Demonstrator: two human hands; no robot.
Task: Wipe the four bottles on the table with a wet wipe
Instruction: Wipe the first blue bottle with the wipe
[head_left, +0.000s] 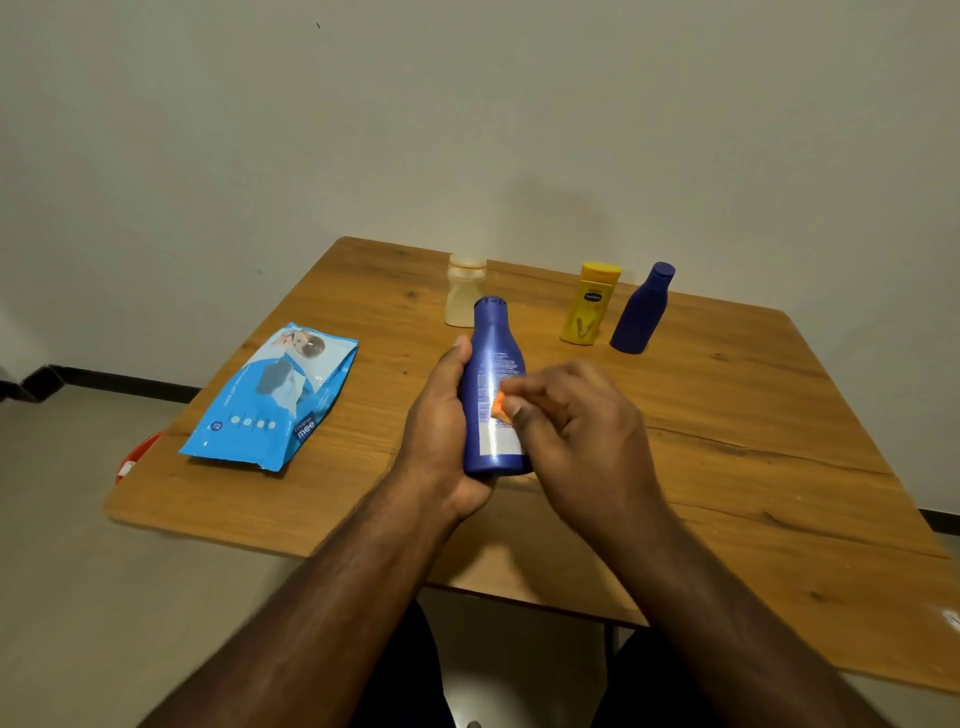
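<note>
Both hands on the blue bottle (493, 384), held just above the table (727, 441).

Left hand (441, 431) grips it from the side with thumb near the neck; right hand (566, 415) is blurred, its fingers curled, pinching something small and orange (500, 406) against the label. Behind stand a cream bottle (464, 293), a yellow bottle (589, 304) and a dark blue bottle (641, 309). A wipes pack (272, 397) lies to the left.

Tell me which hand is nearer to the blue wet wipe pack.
Left. The left hand grips the blue bottle just right of the wet wipe pack in view; the right hand is on the bottle's far side, farther from the pack.
</note>
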